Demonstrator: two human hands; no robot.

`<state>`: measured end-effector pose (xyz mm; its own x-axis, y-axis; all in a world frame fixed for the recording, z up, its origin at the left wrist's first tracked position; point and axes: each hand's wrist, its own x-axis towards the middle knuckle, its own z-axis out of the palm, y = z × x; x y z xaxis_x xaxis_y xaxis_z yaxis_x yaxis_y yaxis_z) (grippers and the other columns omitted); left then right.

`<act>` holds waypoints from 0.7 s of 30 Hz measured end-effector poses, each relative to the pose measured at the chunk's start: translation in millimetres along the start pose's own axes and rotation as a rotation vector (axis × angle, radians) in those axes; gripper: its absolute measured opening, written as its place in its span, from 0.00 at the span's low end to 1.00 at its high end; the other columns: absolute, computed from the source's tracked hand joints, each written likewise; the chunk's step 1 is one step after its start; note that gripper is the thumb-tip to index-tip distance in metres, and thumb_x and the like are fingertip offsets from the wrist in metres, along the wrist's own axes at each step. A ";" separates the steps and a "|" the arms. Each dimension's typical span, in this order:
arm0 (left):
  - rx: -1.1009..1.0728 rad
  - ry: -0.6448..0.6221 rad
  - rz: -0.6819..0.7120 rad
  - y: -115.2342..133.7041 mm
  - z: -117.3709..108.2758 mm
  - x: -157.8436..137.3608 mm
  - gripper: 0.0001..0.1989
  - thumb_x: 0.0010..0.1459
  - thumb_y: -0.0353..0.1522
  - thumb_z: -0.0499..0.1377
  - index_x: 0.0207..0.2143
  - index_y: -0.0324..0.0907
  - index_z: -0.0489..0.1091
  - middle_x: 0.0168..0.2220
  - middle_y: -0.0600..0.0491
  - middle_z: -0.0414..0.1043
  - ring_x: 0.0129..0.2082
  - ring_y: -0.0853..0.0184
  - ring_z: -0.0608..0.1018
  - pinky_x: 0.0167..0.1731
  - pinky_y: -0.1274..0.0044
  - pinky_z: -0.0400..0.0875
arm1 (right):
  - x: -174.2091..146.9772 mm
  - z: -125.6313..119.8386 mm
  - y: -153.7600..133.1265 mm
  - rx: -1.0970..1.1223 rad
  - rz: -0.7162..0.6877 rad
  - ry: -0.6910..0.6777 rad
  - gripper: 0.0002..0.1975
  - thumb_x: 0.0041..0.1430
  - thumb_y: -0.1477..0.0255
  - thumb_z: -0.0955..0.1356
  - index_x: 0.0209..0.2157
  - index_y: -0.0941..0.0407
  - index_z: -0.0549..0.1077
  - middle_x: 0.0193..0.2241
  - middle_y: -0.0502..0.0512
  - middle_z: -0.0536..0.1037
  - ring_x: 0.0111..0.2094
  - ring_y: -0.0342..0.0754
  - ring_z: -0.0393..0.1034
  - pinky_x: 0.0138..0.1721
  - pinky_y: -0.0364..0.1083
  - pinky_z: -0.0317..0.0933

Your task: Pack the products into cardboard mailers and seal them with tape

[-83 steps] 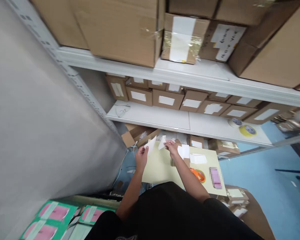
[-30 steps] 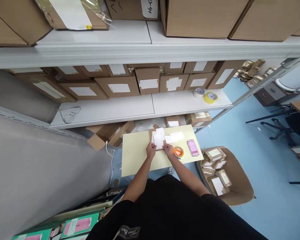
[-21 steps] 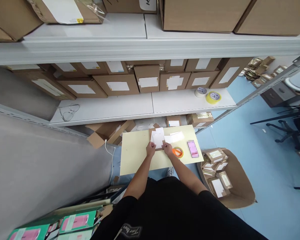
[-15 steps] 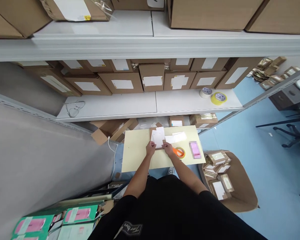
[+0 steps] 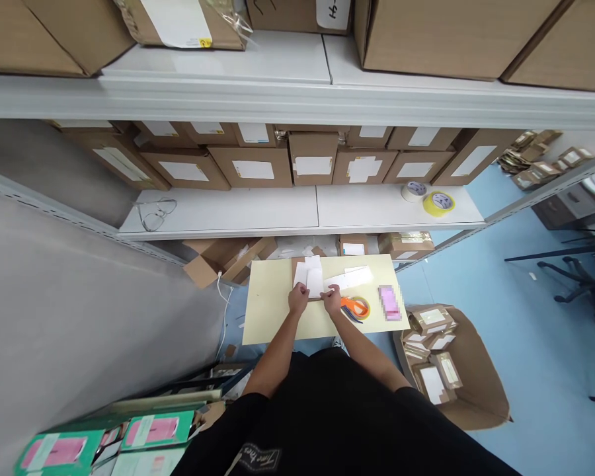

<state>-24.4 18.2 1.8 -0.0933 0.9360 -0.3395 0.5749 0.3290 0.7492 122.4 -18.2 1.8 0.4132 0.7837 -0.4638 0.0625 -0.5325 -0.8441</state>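
On a cream-coloured work board [image 5: 268, 301], a brown cardboard box [image 5: 297, 266] lies beneath white paper labels [image 5: 315, 279]. My left hand [image 5: 298, 299] is closed, with thumb and fingertips pinching the papers' lower left edge. At the lower right corner, my right hand [image 5: 331, 300] has its fingertips drawn together on the paper. The exact grip is small and partly hidden. More white label strips [image 5: 351, 277] lie just right of the box. Orange-handled scissors [image 5: 348, 304] rest against a roll of tape [image 5: 361, 307] beside my right hand.
A blurred pink item [image 5: 389, 303] lies on the board's right end. Shelves ahead hold labelled cartons [image 5: 252, 168] and two tape rolls [image 5: 438, 203]. A big open carton [image 5: 480, 377] of small parcels stands at right. Green-and-pink boxes [image 5: 156, 428] are at lower left.
The white papers over the box have shifted, and a narrower rectangle now shows on top at right. My right hand has moved slightly, its fingers now at the paper's corner. The view has tilted a little.
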 end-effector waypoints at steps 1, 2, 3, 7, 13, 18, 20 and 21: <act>0.009 -0.002 -0.003 0.4 1.0 -0.1 0.06 0.59 0.29 0.62 0.30 0.46 0.67 0.30 0.57 0.77 0.34 0.66 0.78 0.38 0.76 0.68 | 1.0 0.7 1.8 0.002 -0.003 0.013 0.18 0.46 0.66 0.71 0.42 0.51 0.73 0.21 0.42 0.69 0.28 0.49 0.70 0.34 0.45 0.66; 0.016 -0.002 -0.004 0.5 1.9 0.1 0.06 0.59 0.29 0.62 0.30 0.46 0.67 0.30 0.57 0.77 0.33 0.66 0.78 0.37 0.77 0.67 | 2.2 1.4 3.5 -0.001 -0.007 0.021 0.18 0.46 0.66 0.70 0.42 0.50 0.71 0.21 0.41 0.68 0.28 0.49 0.70 0.34 0.45 0.65; 0.022 -0.002 -0.003 0.3 2.6 0.5 0.06 0.59 0.29 0.62 0.30 0.46 0.67 0.30 0.57 0.76 0.33 0.66 0.78 0.37 0.77 0.67 | 3.6 1.9 5.2 -0.009 -0.012 0.024 0.18 0.46 0.66 0.70 0.41 0.50 0.70 0.21 0.41 0.67 0.28 0.49 0.70 0.34 0.45 0.65; 0.061 0.002 0.003 -1.3 5.4 2.7 0.07 0.59 0.29 0.62 0.30 0.46 0.67 0.31 0.57 0.76 0.33 0.66 0.77 0.37 0.77 0.66 | 8.9 2.7 11.4 -0.060 -0.014 0.024 0.17 0.46 0.66 0.69 0.40 0.49 0.66 0.22 0.41 0.68 0.29 0.50 0.70 0.33 0.44 0.63; 0.099 -0.009 -0.026 -3.5 8.6 2.6 0.06 0.59 0.29 0.61 0.31 0.46 0.68 0.32 0.56 0.77 0.34 0.65 0.78 0.36 0.76 0.66 | 11.9 3.3 15.6 -0.080 -0.005 0.017 0.16 0.45 0.67 0.69 0.38 0.48 0.62 0.22 0.40 0.68 0.27 0.50 0.70 0.32 0.45 0.63; 0.141 -0.014 -0.034 -0.9 9.7 1.5 0.06 0.59 0.28 0.61 0.30 0.46 0.67 0.32 0.54 0.77 0.35 0.64 0.78 0.35 0.76 0.65 | 14.9 0.9 15.9 -0.160 0.016 0.008 0.16 0.45 0.69 0.69 0.34 0.48 0.60 0.22 0.41 0.68 0.29 0.51 0.71 0.34 0.45 0.63; 0.159 -0.015 -0.040 0.9 10.0 1.0 0.06 0.59 0.27 0.61 0.30 0.46 0.68 0.32 0.54 0.77 0.35 0.63 0.78 0.35 0.75 0.65 | 17.4 0.1 16.6 -0.182 0.032 -0.005 0.16 0.45 0.70 0.70 0.34 0.48 0.60 0.22 0.41 0.69 0.29 0.51 0.71 0.34 0.45 0.62; 0.168 -0.015 -0.042 1.7 10.2 0.7 0.06 0.59 0.27 0.61 0.30 0.46 0.67 0.32 0.54 0.77 0.35 0.63 0.78 0.35 0.75 0.66 | 18.8 0.0 17.2 -0.188 0.041 -0.012 0.16 0.45 0.70 0.70 0.34 0.48 0.60 0.22 0.41 0.68 0.29 0.51 0.71 0.34 0.45 0.62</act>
<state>-15.2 18.1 -2.9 -0.1091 0.9195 -0.3776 0.6987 0.3412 0.6288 131.2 -12.6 -21.4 0.4078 0.7632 -0.5012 0.2146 -0.6137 -0.7599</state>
